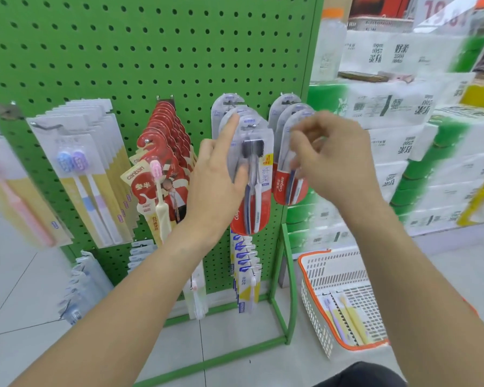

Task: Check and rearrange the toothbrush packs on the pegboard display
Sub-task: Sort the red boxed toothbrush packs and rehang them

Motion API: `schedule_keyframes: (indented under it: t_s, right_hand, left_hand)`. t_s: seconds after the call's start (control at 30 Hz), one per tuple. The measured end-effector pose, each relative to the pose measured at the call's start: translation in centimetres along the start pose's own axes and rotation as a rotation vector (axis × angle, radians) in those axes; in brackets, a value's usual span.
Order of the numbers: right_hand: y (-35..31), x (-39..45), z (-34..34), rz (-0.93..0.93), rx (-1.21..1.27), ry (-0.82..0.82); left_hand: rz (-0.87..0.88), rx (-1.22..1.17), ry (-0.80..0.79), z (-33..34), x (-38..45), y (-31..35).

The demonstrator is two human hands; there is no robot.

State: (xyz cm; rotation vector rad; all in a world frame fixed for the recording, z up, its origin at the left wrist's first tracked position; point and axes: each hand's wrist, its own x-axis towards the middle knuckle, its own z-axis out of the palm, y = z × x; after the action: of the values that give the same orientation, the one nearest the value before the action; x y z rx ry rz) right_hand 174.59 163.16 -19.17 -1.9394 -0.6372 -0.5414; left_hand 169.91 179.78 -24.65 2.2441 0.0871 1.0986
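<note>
Both my hands are up at the green pegboard [151,51], on the two right-hand hooks of Colgate toothbrush packs. Left hand [218,174] lies flat against the left side of the front Colgate pack [253,174]: fingers straight, index pointing up along the clear blister's top edge, thumb out to the side, nothing gripped. That pack hangs in front of others on the same hook and reaches lower than the neighbouring stack. Right hand [333,160] is at the second Colgate stack [289,163], just beside the first, at the board's right edge. Its fingers are curled at the front pack's upper part; the frame is blurred there, so I can't tell if it's an actual pinch or just contact. To the left on the board: red Canban packs [165,152], then yellow-backed twin-brush packs [84,174], well apart from my hands. Lower hooks carry blue-and-yellow packs [245,275]. On the floor to the right, a white basket with orange rim [344,297] holds a few packs. Tissue bundles [403,107] are stacked behind the board.
</note>
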Motion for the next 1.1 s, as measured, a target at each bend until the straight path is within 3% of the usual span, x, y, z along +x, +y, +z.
schedule_keyframes:
  t_s: [0.13,0.27,0.53,0.83,1.1]
  right_hand:
    - [-2.9,6.8,0.2,-0.075,-0.067,-0.084]
    - [-3.9,13.2,3.4,-0.164,-0.295,-0.305]
    - [-4.4,17.0,8.2,-0.261,-0.547,-0.57]
    - [-4.5,17.4,8.9,-0.294,-0.667,-0.653]
    - [-4.1,16.3,8.6,-0.45,-0.478,-0.521]
  left_hand:
    - [-0.011,-0.014,0.023,0.3,0.2,-0.4]
    - [0.01,-0.037,0.047,0.5,0.3,-0.4]
    - [0.005,-0.002,0.034,0.7,0.8,-0.3]
    - [0.007,-0.01,0.055,1.1,0.7,-0.6]
    - [-0.032,0.084,0.065,1.7,2.1,-0.7]
